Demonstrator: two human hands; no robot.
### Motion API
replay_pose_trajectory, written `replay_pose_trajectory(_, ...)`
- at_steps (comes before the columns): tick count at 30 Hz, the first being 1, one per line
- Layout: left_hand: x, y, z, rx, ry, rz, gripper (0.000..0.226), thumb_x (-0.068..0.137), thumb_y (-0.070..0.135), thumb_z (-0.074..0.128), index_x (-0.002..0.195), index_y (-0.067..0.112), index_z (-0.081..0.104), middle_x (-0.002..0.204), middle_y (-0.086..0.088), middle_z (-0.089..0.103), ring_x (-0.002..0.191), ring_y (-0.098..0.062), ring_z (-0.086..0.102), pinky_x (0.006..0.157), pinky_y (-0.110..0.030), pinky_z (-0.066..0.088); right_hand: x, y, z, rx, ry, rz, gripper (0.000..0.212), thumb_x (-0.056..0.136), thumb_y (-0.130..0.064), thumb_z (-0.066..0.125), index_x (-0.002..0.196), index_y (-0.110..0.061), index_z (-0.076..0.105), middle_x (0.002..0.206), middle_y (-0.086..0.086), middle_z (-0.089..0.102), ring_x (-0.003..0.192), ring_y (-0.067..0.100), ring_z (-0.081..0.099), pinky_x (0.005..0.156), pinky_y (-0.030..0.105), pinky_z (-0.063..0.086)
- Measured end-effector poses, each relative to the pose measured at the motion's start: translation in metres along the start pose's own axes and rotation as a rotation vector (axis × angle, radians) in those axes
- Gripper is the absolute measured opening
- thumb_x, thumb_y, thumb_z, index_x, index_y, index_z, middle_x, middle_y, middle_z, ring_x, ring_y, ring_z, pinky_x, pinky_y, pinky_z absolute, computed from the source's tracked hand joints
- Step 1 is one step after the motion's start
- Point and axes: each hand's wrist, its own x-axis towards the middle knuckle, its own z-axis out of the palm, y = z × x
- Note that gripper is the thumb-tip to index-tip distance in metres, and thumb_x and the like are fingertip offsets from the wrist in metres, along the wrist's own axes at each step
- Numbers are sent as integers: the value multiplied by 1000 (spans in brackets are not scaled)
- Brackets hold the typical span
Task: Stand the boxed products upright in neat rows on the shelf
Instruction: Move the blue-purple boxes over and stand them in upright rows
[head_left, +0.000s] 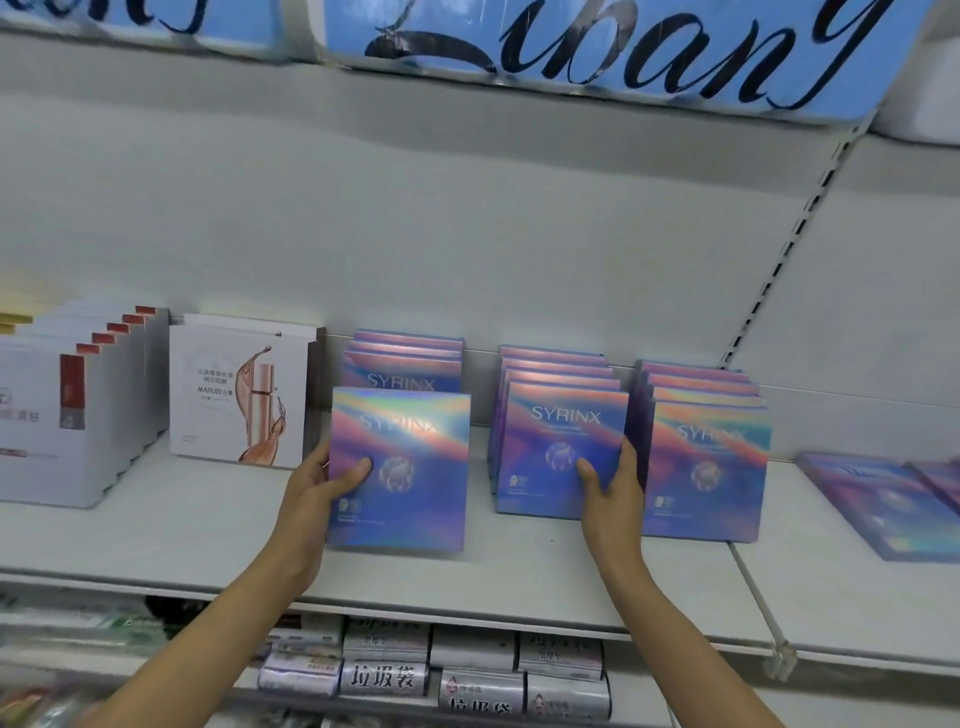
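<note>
Iridescent blue-purple SYRINX boxes stand upright in three rows on the white shelf. My left hand grips the left edge of the front box of the left row, thumb on its face; this box stands well forward of the boxes behind it. My right hand grips the right edge of the front box of the middle row, thumb on its face. The right row stands untouched beside that hand. Two more SYRINX boxes lie flat at the far right.
White MARUBI boxes and a row of white boxes with red tabs stand to the left. A slotted upright runs up the back panel. The lower shelf holds rolls of bags. A blue sign hangs above.
</note>
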Motion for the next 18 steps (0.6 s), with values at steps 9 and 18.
replay_pose_trajectory(9, -2, -3, -7, 13, 2, -17, 102, 44, 51, 96, 130, 9, 60, 117, -15, 74, 95, -31, 75, 75, -39, 64, 3, 5, 5, -16, -18, -4, 54, 102, -21, 55, 150, -12, 32, 134, 0, 52, 123, 17, 55, 84, 14, 52)
replay_pose_trajectory(18, -3, 6, -9, 25, 11, -6, 97, 41, 57, 95, 123, 15, 65, 114, -11, 75, 95, -27, 75, 75, -35, 63, -3, -2, 5, -26, -27, 23, 69, 92, -17, 70, 150, -15, 33, 138, -6, 49, 126, 13, 47, 102, 33, 44)
